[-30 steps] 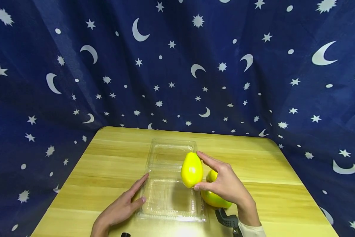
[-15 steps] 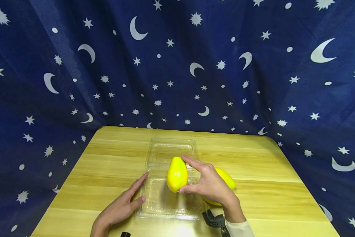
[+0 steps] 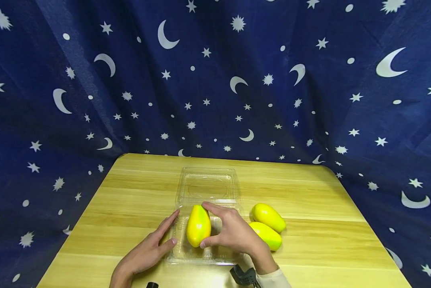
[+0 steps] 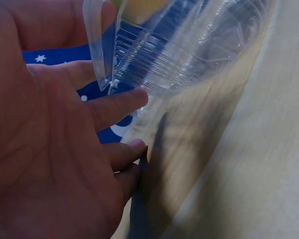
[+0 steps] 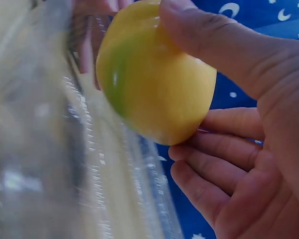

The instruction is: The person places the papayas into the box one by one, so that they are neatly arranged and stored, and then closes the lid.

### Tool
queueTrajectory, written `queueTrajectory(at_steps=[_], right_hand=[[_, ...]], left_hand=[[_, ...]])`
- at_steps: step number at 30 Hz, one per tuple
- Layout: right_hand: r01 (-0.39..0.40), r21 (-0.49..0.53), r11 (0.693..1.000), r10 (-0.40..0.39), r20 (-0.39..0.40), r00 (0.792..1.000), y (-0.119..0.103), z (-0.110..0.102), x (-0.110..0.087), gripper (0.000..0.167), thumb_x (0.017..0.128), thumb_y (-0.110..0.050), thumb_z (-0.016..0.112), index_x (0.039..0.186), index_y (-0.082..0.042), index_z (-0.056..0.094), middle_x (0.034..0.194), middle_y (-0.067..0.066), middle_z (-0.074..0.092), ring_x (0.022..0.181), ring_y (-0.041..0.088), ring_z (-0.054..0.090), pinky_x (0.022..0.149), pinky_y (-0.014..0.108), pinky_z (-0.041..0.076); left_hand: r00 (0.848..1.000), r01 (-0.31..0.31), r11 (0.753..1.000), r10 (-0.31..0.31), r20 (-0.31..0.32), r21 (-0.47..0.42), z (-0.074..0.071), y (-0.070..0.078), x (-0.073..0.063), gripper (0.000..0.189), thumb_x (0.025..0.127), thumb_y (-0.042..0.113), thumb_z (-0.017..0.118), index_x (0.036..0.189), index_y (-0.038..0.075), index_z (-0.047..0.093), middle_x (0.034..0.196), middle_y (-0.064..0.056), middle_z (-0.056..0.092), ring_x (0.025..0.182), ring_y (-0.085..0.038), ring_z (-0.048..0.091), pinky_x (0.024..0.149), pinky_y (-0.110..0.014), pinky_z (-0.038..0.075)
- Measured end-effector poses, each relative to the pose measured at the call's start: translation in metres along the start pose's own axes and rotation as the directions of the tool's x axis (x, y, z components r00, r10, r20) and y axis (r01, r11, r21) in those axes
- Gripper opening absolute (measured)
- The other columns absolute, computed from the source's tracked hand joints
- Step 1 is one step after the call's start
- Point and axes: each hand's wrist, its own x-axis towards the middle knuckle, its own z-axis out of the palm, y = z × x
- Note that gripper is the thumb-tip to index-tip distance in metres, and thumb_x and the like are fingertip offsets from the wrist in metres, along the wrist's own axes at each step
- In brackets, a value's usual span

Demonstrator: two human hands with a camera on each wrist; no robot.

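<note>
My right hand [image 3: 234,234] holds a yellow mango [image 3: 198,227] with a green streak between thumb and fingers. The mango is over the left part of the near half of a clear plastic clamshell box [image 3: 219,261]; whether it touches the bottom I cannot tell. In the right wrist view the thumb presses one side of the mango [image 5: 154,79], with fingertips on the other. My left hand [image 3: 147,250] lies at the box's left edge, fingers extended. In the left wrist view its fingers reach along the ridged wall of the box [image 4: 154,59].
Two more yellow mangoes, a far one [image 3: 268,217] and a near one [image 3: 266,235], lie on the table just right of the box. The box's lid [image 3: 208,186] is folded back flat, away from me. A starry blue curtain [image 3: 215,100] hangs behind the wooden table [image 3: 309,256].
My right hand has carried the mango leftward and lower, from the box's right side to its left part. The two mangoes at right have come into full view. My left hand stays put.
</note>
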Motion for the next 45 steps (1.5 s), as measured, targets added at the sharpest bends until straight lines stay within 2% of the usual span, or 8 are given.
queueTrajectory(at_steps=[7,12,22,26,39,45], right_hand=[[0.026,-0.035,0.999,-0.023,0.068,0.997,0.002,0.017,0.007,0.103,0.078,-0.046,0.1,0.16,-0.005,0.055,0.162,0.009,0.059,0.149,0.029,0.059,0.123,0.048,0.049],[0.02,-0.056,0.998,-0.015,0.093,0.996,0.0,0.025,0.009,0.102,0.077,-0.046,0.101,0.159,-0.006,0.056,0.16,0.007,0.061,0.146,0.027,0.061,0.122,0.045,0.05],[0.052,-0.064,0.997,-0.045,0.116,0.992,-0.001,0.04,0.013,0.095,0.079,-0.047,0.099,0.156,-0.008,0.059,0.154,0.002,0.066,0.14,0.019,0.065,0.119,0.039,0.053],[0.041,-0.057,0.998,-0.034,0.12,0.992,-0.002,0.042,0.014,0.095,0.081,-0.05,0.098,0.158,-0.01,0.058,0.156,0.001,0.065,0.141,0.019,0.064,0.119,0.039,0.053],[0.019,-0.075,0.997,-0.009,0.126,0.992,0.0,0.041,0.012,0.102,0.082,-0.057,0.095,0.161,-0.008,0.055,0.162,0.004,0.059,0.148,0.024,0.059,0.123,0.043,0.049],[0.026,-0.066,0.997,-0.018,0.127,0.992,0.0,0.034,0.007,0.098,0.083,-0.053,0.095,0.16,-0.006,0.056,0.162,0.005,0.059,0.149,0.024,0.058,0.124,0.043,0.048]], left_hand=[[1.0,0.007,1.0,-0.006,0.007,-0.011,-0.002,0.0,-0.001,0.073,0.115,0.032,0.057,0.175,0.044,0.018,0.185,0.001,0.013,0.171,-0.038,0.005,0.13,-0.079,0.008],[0.999,-0.008,1.0,0.008,0.036,-0.02,-0.001,0.0,-0.002,0.072,0.116,0.032,0.055,0.175,0.044,0.017,0.186,-0.001,0.01,0.171,-0.041,0.003,0.129,-0.081,0.007],[1.0,0.009,1.0,-0.009,0.018,-0.009,-0.001,0.001,-0.002,0.071,0.114,0.04,0.056,0.174,0.047,0.019,0.186,0.0,0.012,0.171,-0.044,0.004,0.126,-0.084,0.008],[1.0,-0.003,1.0,0.003,0.018,-0.012,-0.001,0.001,-0.001,0.071,0.114,0.042,0.056,0.174,0.047,0.02,0.186,0.001,0.012,0.171,-0.043,0.005,0.127,-0.083,0.009],[1.0,0.025,1.0,-0.025,0.005,-0.02,0.0,0.001,-0.001,0.072,0.113,0.043,0.058,0.174,0.047,0.02,0.185,0.002,0.013,0.171,-0.043,0.002,0.127,-0.083,0.005],[1.0,0.017,1.0,-0.017,0.003,-0.003,0.0,0.002,-0.002,0.073,0.113,0.043,0.058,0.174,0.047,0.019,0.185,0.002,0.014,0.171,-0.042,0.005,0.127,-0.083,0.007]])
